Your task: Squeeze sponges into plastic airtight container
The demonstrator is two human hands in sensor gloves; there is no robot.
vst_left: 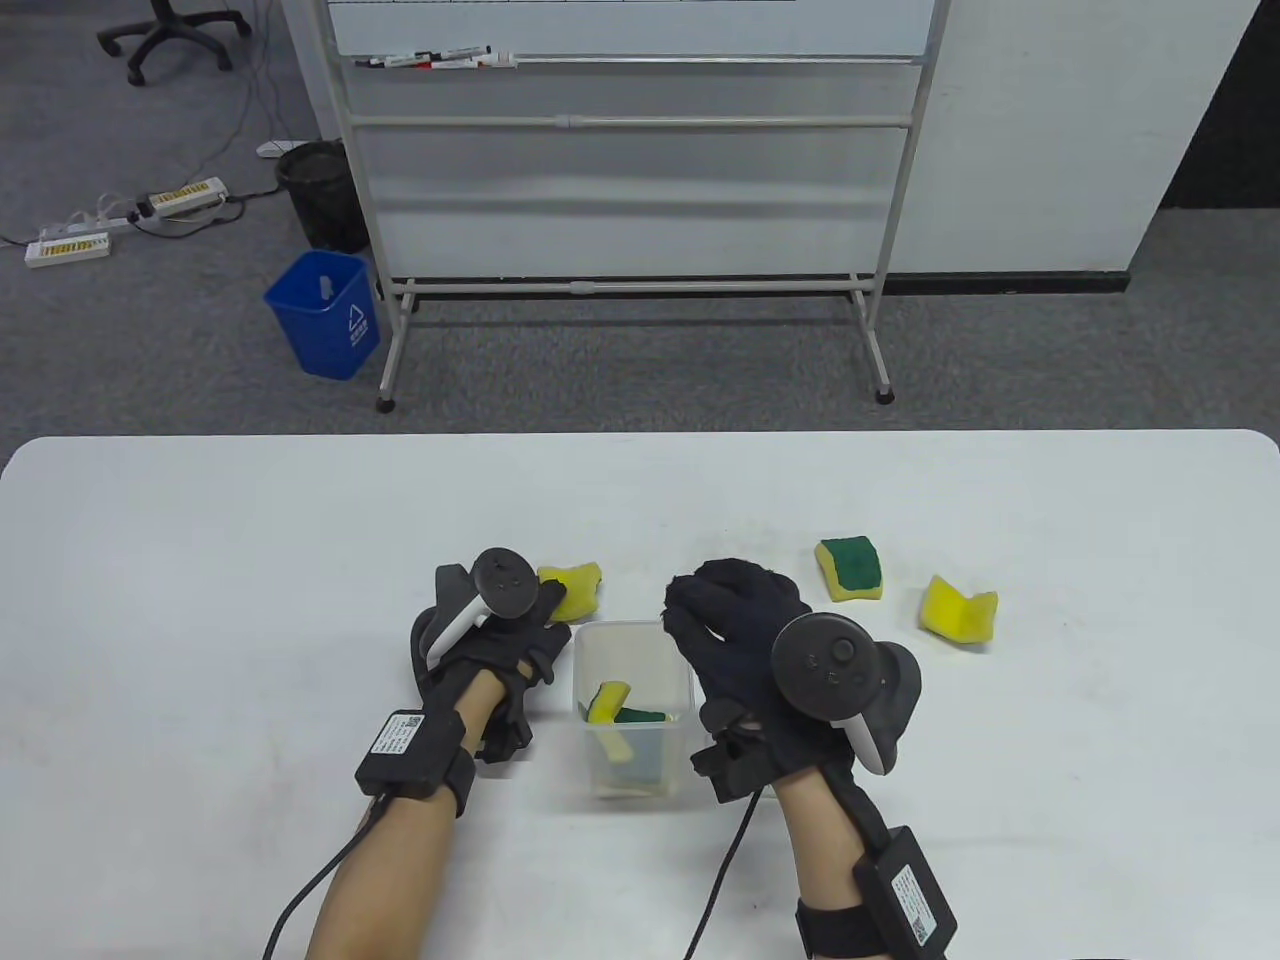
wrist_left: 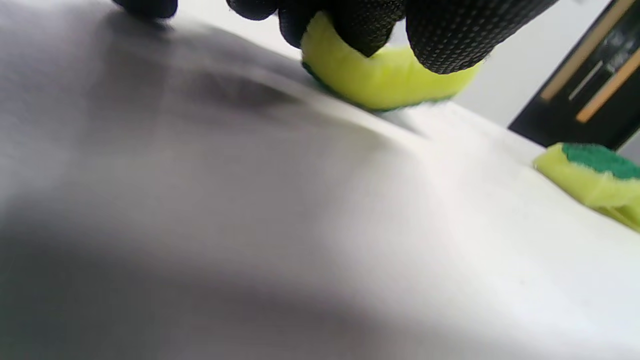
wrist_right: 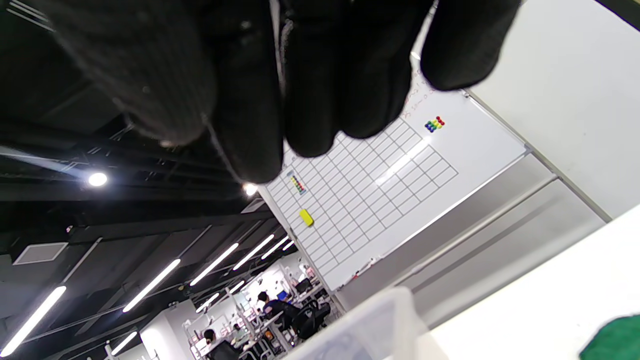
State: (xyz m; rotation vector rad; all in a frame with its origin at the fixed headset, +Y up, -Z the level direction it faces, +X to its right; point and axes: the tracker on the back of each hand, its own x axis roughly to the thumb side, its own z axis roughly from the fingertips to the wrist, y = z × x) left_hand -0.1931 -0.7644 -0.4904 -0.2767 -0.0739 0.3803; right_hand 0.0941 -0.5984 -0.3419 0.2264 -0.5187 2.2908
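Note:
A clear plastic container [vst_left: 585,660] stands at the table's front middle with yellow-green sponges [vst_left: 610,706] squeezed inside. My left hand [vst_left: 545,600] is left of it, and its fingertips [wrist_left: 445,40] press and pinch a bent yellow sponge [vst_left: 575,590] lying just behind the container; that sponge also shows in the left wrist view [wrist_left: 385,82]. My right hand [vst_left: 690,615] hovers over the container's right rim with its fingers [wrist_right: 310,90] curled loosely and holding nothing. The container's rim [wrist_right: 385,312] shows below them.
Two more sponges lie right of the container: one green side up [vst_left: 850,568], also in the left wrist view [wrist_left: 595,172], and one folded yellow [vst_left: 958,610]. A whiteboard stand [vst_left: 630,280] and a blue bin [vst_left: 325,312] are on the floor beyond the table's far edge.

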